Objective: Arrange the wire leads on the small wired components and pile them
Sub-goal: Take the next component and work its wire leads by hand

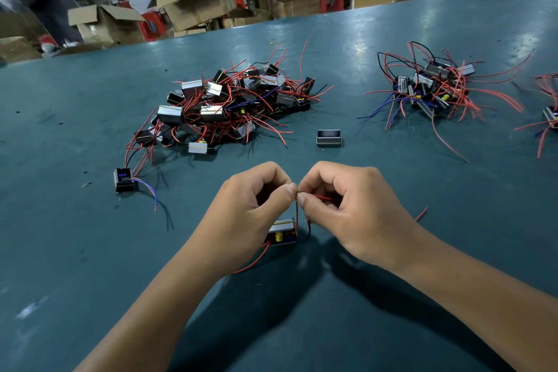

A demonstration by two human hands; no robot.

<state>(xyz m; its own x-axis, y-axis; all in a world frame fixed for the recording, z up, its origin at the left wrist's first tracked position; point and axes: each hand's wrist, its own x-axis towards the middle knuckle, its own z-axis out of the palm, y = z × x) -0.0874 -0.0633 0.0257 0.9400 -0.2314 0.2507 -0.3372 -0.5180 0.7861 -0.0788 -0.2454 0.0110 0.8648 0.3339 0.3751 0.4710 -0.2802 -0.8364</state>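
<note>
At frame centre, the left hand (253, 205) and right hand (347, 205) pinched thin red wire leads (297, 214) above a small black boxy wired component (282, 232).

Both hands meet near the middle of the tabletop (90, 251), toward its near edge. The left hand (250, 208) and the right hand (347, 205) each pinch a red wire lead (296, 214) between thumb and forefinger, fingertips almost touching. The lead rises from a small wired component (282, 232) below the hands. A large pile of components (229, 103) lies toward the far left; a smaller pile (434, 87) sits toward the right edge. One bare component (329, 137) stands between them.
</note>
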